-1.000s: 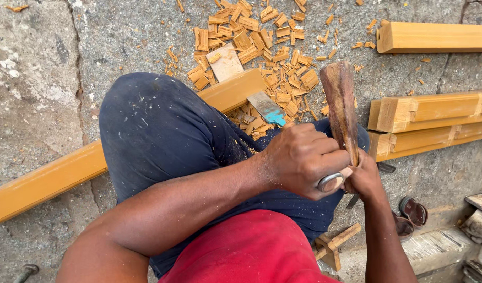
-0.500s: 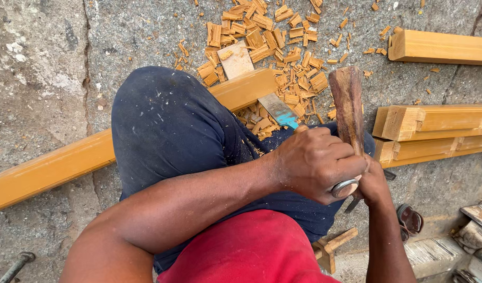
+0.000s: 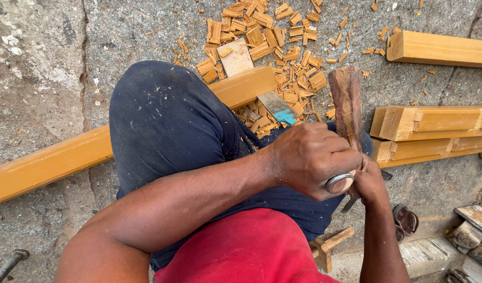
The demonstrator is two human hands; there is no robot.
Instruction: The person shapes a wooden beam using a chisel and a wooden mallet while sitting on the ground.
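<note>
the fingers of the left hand (image 3: 311, 157) wrap tight around a chisel (image 3: 283, 110), its metal butt poking out by the thumb, its blade tip resting on the long yellow beam (image 3: 241, 86) under the knee. the right hand (image 3: 369, 183) grips a wooden mallet (image 3: 347, 102), now raised a little higher than half a second ago (likely cocked for another blow). wood chips (image 3: 272, 31) lie scattered on the stone floor (image 3: 36, 78). counted: one chisel, one mallet, one long beam, three shorter beams (image 3: 435, 126) at the right.

Woodworking yard, concrete floor (image 3: 52, 63), wood chips (image 3: 283, 36), timber lengths (image 3: 440, 48)
</note>
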